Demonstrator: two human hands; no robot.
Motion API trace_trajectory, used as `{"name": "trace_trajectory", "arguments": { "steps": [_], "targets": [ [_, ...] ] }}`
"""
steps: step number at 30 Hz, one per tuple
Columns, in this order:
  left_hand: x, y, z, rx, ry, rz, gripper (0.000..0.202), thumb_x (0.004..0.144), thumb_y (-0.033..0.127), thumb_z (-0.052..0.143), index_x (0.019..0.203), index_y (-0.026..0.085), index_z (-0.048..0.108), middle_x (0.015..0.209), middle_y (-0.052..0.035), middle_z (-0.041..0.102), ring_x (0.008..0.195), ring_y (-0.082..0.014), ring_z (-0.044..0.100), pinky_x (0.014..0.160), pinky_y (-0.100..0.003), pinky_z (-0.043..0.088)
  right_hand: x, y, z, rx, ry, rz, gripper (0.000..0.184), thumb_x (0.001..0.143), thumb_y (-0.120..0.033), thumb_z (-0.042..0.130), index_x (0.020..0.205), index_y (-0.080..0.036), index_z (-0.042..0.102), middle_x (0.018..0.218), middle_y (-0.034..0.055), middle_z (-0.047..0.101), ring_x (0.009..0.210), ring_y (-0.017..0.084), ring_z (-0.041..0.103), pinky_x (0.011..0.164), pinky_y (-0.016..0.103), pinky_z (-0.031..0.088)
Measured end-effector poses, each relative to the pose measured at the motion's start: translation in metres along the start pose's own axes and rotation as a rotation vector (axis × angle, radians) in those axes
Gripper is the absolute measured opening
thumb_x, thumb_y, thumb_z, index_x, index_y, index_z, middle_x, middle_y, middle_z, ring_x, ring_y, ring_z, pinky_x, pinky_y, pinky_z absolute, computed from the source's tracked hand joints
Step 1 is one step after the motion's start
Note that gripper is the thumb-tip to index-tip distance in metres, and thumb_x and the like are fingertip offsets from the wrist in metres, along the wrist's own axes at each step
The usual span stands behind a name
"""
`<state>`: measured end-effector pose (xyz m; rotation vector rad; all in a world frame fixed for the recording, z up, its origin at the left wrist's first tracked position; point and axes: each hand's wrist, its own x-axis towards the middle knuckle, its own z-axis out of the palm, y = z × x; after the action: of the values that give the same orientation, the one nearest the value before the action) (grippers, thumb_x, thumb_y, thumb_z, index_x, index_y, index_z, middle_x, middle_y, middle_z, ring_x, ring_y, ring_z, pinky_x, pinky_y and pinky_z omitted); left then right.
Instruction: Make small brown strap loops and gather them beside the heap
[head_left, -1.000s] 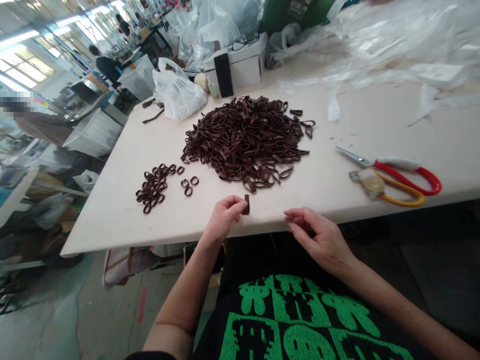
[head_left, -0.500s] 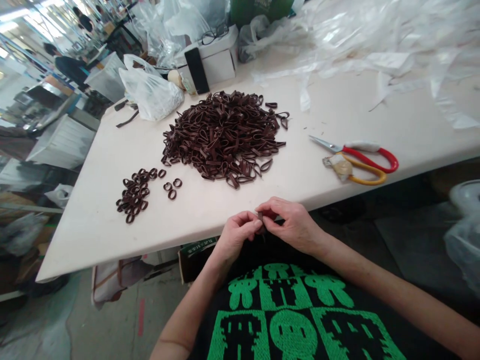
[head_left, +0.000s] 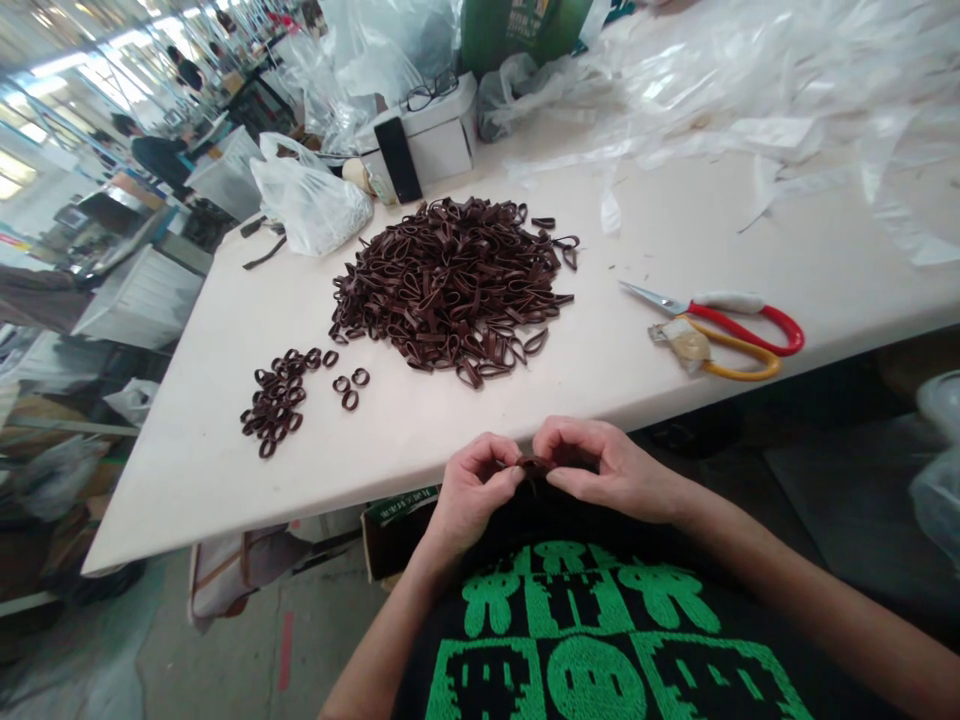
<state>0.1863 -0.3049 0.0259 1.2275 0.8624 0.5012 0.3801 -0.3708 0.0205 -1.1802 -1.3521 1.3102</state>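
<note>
My left hand [head_left: 471, 490] and my right hand [head_left: 600, 468] meet just below the near edge of the white table [head_left: 225, 480]. Both pinch one small dark brown band [head_left: 534, 464] between their fingertips. A big heap of brown bands [head_left: 450, 285] lies in the middle of the table. To its left sits a smaller cluster of rounder brown loops [head_left: 279, 400], with three loose loops [head_left: 349, 386] beside it.
Red-handled scissors [head_left: 739, 312] and a yellow-handled pair [head_left: 716, 357] lie at the right. At the back stand a white plastic bag [head_left: 311, 200], a white box [head_left: 431, 135] with a black phone [head_left: 398, 160], and crumpled clear plastic sheeting [head_left: 750, 90]. People work at far benches.
My right hand came over to the left hand and took hold of the band with it. Both hands then dropped slightly below the table edge; the camera view shifted.
</note>
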Motion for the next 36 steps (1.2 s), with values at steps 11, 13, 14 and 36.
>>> {"name": "trace_trajectory", "arguments": {
  "steps": [11, 13, 14, 36],
  "targets": [
    [-0.001, -0.006, 0.006, 0.494, 0.122, 0.157, 0.009, 0.081, 0.025, 0.06, 0.076, 0.018, 0.059, 0.064, 0.0019, 0.058, 0.056, -0.0102, 0.049, 0.056, -0.023, 0.038, -0.005, 0.007, 0.021, -0.089, 0.081, -0.079, 0.007, 0.081, -0.015, 0.054, 0.077, -0.02, 0.053, 0.075, -0.002, 0.053, 0.067, 0.011, 0.049, 0.063, 0.024, 0.042],
    [-0.001, -0.01, 0.006, 0.619, 0.147, 0.214, 0.008, 0.082, 0.023, 0.058, 0.076, 0.018, 0.058, 0.064, 0.0024, 0.059, 0.055, -0.0099, 0.05, 0.055, -0.022, 0.038, -0.006, 0.009, 0.027, -0.214, 0.122, -0.1, 0.008, 0.08, -0.013, 0.054, 0.076, -0.02, 0.051, 0.072, -0.0029, 0.053, 0.064, 0.011, 0.048, 0.061, 0.023, 0.041],
    [-0.001, -0.012, 0.006, 0.676, 0.16, 0.245, 0.007, 0.082, 0.023, 0.057, 0.077, 0.019, 0.058, 0.063, 0.0027, 0.059, 0.054, -0.0098, 0.051, 0.054, -0.022, 0.038, -0.006, 0.01, 0.029, -0.264, 0.144, -0.106, 0.009, 0.079, -0.012, 0.053, 0.076, -0.021, 0.05, 0.071, -0.0031, 0.052, 0.063, 0.011, 0.048, 0.059, 0.022, 0.04],
    [0.022, -0.027, -0.046, 0.832, 0.631, 0.311, 0.006, 0.085, 0.029, 0.055, 0.089, 0.023, 0.054, 0.064, 0.0039, 0.064, 0.056, -0.013, 0.063, 0.059, -0.023, 0.047, 0.006, 0.015, 0.014, -0.487, 0.335, 0.016, 0.015, 0.085, -0.023, 0.053, 0.099, -0.021, 0.056, 0.076, -0.001, 0.066, 0.058, 0.012, 0.06, 0.059, 0.025, 0.048]
  ]
}}
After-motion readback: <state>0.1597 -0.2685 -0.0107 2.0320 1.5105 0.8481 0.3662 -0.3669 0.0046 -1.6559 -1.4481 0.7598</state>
